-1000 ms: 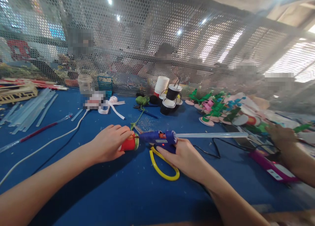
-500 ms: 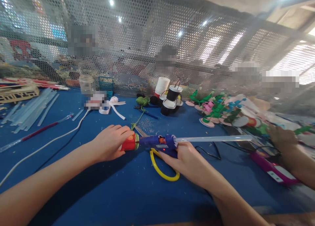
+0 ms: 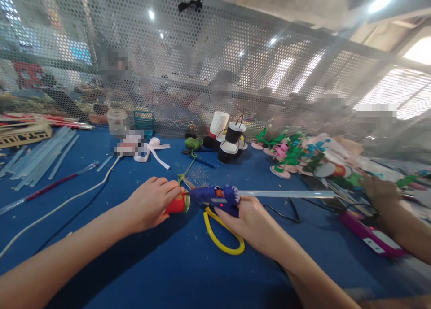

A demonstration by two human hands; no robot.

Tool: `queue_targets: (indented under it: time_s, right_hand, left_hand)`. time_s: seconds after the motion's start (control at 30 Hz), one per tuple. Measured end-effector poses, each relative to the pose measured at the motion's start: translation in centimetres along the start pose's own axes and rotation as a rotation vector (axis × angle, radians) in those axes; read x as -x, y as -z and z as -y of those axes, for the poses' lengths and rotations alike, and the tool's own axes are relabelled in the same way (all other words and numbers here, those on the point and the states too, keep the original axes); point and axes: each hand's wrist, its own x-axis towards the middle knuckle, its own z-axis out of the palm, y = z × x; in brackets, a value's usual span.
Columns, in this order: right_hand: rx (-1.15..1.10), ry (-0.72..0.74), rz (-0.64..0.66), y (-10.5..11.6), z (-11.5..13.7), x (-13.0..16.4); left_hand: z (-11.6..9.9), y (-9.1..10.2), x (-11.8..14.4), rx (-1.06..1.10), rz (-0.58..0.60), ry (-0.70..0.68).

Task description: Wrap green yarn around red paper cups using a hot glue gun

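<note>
My left hand (image 3: 151,202) grips a small red cup with a green rim (image 3: 178,204), lying on its side on the blue table (image 3: 161,264). My right hand (image 3: 252,223) holds a blue glue gun (image 3: 215,195) whose nozzle points left and meets the cup's rim. A long clear glue stick (image 3: 286,194) juts from the gun's back to the right. Green twine (image 3: 186,169) runs from the cup toward a green twine ball (image 3: 194,142). Yellow-handled scissors (image 3: 222,241) lie under my right hand.
Black-and-white cups (image 3: 230,141) and a white cup stack (image 3: 218,123) stand at the back by the perforated mesh screen (image 3: 235,67). Foam craft flowers (image 3: 296,154) lie at the right, where another person's hand (image 3: 382,192) rests. Glue sticks (image 3: 37,154) and a white cable (image 3: 67,197) lie left.
The hands, cup and glue gun hold nearly the same pose. The camera has tilted slightly, so everything sits a little lower in view.
</note>
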Motion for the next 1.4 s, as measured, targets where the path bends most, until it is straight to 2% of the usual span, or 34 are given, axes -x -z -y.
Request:
queue_targets:
  time_s: [0.4,0.57,0.93,1.4]
  right_hand:
    - [-0.024,0.031,0.012,0.4,0.2,0.4]
    - [0.012,-0.013,-0.041,0.2,0.1,0.0]
    - [0.004,-0.062,-0.024,0.2,0.0,-0.3]
    - [0.021,-0.066,-0.044,0.2,-0.2,-0.3]
  left_hand:
    - [0.2,-0.4,0.1,-0.028,-0.041,-0.031]
    - [-0.1,0.0,0.0,-0.097,-0.028,-0.078]
    - [-0.6,1.0,-0.1,-0.15,0.037,-0.073]
    - [-0.1,0.4,-0.1,-0.167,-0.041,-0.137]
